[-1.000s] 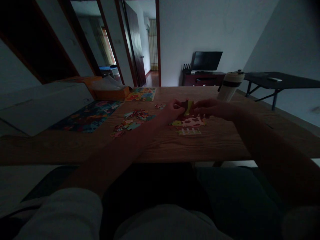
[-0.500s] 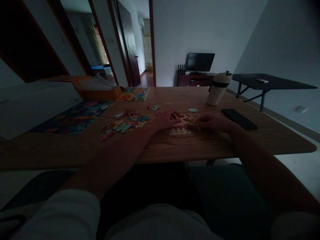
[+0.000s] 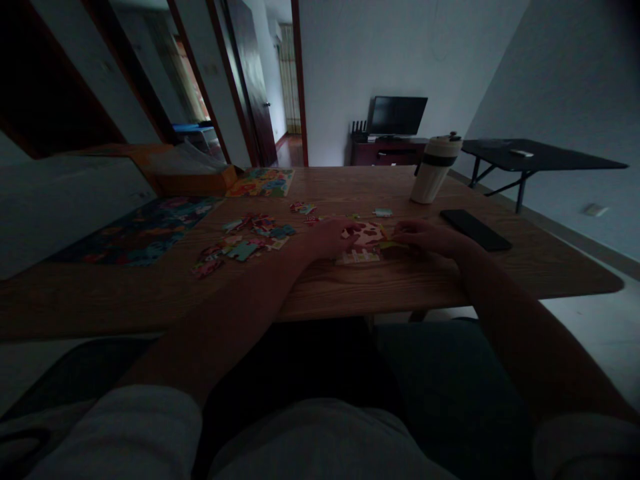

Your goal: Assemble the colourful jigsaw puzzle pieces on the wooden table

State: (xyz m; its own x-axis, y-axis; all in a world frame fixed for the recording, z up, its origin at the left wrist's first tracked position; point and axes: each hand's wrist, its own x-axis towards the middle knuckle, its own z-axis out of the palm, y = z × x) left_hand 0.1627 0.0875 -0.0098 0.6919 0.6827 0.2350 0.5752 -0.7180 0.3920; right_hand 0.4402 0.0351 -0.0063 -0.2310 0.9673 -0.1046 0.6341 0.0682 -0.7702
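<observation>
A small joined cluster of jigsaw pieces (image 3: pixel 365 241) lies on the wooden table (image 3: pixel 350 287) in front of me. My left hand (image 3: pixel 331 237) rests at its left edge with fingertips on the pieces. At the cluster's right edge my right hand (image 3: pixel 424 237) presses down, fingers curled over a yellowish piece (image 3: pixel 386 245). A heap of loose jigsaw pieces (image 3: pixel 245 241) is spread to the left of my left hand. The room is dim, so fine detail of the fingers is hard to read.
A tall cup with a lid (image 3: pixel 433 168) stands behind my right hand, a black phone (image 3: pixel 475 229) lies to its right. At the left lie a dark puzzle board (image 3: pixel 140 228), an orange box (image 3: pixel 187 175) and another puzzle picture (image 3: pixel 261 182). A second table (image 3: pixel 540 157) stands at right.
A second ago both hands held a piece raised above the cluster. Now both hands are lowered onto the pieces on the table. My view has shifted, bringing the phone into sight.
</observation>
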